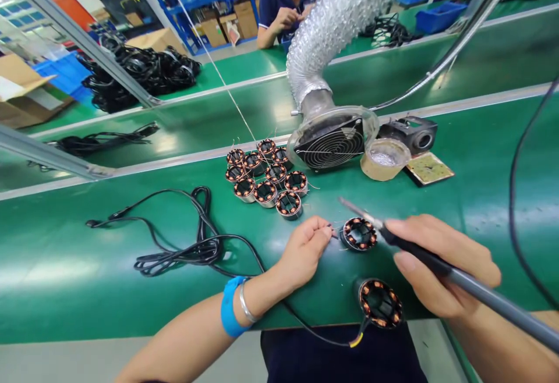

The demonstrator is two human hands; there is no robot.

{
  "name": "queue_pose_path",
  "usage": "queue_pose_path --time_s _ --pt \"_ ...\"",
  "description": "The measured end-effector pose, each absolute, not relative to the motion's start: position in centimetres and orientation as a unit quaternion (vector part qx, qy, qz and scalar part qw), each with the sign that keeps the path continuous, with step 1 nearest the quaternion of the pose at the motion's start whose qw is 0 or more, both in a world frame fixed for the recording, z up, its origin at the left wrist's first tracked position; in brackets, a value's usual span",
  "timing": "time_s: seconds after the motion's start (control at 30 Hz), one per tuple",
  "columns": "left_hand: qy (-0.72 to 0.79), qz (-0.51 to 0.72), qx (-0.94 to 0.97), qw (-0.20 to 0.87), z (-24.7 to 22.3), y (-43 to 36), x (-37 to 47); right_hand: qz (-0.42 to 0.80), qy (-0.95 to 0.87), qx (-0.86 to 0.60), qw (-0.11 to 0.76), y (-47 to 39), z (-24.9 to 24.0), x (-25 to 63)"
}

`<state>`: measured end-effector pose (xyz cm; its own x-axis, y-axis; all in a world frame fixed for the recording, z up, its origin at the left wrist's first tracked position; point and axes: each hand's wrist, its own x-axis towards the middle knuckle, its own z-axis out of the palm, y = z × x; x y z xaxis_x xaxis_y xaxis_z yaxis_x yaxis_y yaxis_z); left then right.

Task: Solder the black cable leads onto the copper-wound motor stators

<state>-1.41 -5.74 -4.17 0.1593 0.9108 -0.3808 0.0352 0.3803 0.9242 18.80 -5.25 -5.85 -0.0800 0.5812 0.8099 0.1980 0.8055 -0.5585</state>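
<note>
My left hand [308, 249] is closed in a pinch on a thin dark wire [334, 233], just left of a motor stator [359, 234] with copper windings. Fine wire ends stick out from that stator toward my fingertips. In my right hand [441, 261] is a soldering iron [419, 255], its tip pointing up and left above the stator, apparently apart from it. A second stator [379, 303] lies at the table's front edge, with a black cable [314, 330] and a yellow-and-red wire end joined to it.
Several stators [265, 192] stand grouped behind my left hand. A coiled black cable [198, 249] lies to the left. Behind are a fan guard [332, 144] on a silver duct [314, 51], a round tub [384, 160] and a sponge tray [429, 169]. A co-worker [290, 4] sits opposite.
</note>
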Motion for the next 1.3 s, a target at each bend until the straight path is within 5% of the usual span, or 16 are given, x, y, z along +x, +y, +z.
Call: queue_pose_path --time_s 0.23,0.6,0.9,1.3 --pt "0.519 0.355 0.408 0.662 -3.9 -5.5 -1.6 0.125 -0.793 -0.285 0.524 -3.4 -6.8 16.8" --pt "0.529 0.349 0.405 0.659 -3.8 -5.4 -1.8 0.294 -0.709 -0.329 0.550 -3.2 -7.9 15.8" --pt "0.553 0.347 0.437 0.619 -3.6 -5.4 -1.5 0.171 -0.734 -0.307 0.581 -4.5 -6.1 17.7" --pt "0.553 0.339 0.441 0.620 -3.7 -5.4 -1.5 0.226 -0.711 -0.316 0.587 -5.9 -4.8 19.0"
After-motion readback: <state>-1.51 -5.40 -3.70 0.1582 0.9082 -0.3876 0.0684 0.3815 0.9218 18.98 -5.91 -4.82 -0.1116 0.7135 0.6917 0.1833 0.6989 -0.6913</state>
